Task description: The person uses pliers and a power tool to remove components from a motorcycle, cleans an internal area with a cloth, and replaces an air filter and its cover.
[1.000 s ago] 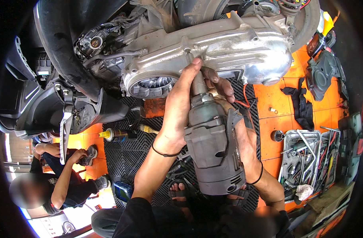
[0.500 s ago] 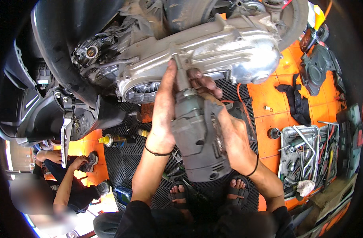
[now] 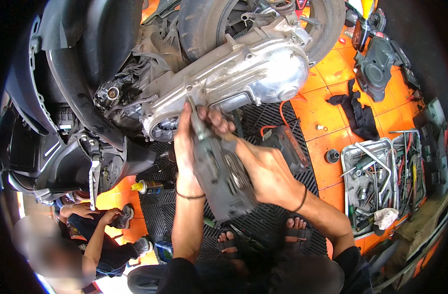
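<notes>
A dark grey power driver [image 3: 218, 183], shaped like an impact wrench, points away from me with a long metal socket or bit [image 3: 198, 122] at its nose. My right hand [image 3: 270, 169] is closed around its grip from the right. Along its left side lies my left hand [image 3: 184, 159], thumb or finger stretched beside the bit and other fingertips showing past it, so the hand steadies the tool's front. The bit's tip reaches the lower edge of a silver scooter engine case [image 3: 234, 73]; whether it touches a bolt I cannot make out.
A black and red block [image 3: 290, 149] lies beyond my right hand, perhaps the tool's battery. On the right are a tray of hand tools [image 3: 347, 196], a black cloth [image 3: 358, 115] and a dark cover [image 3: 376, 71]. A spray can [image 3: 153, 186] and a seated person [image 3: 99, 235] are left.
The driver and both hands have shifted left in the picture, and the driver is turned more to its side. The engine also sits further left, as my view has moved.
</notes>
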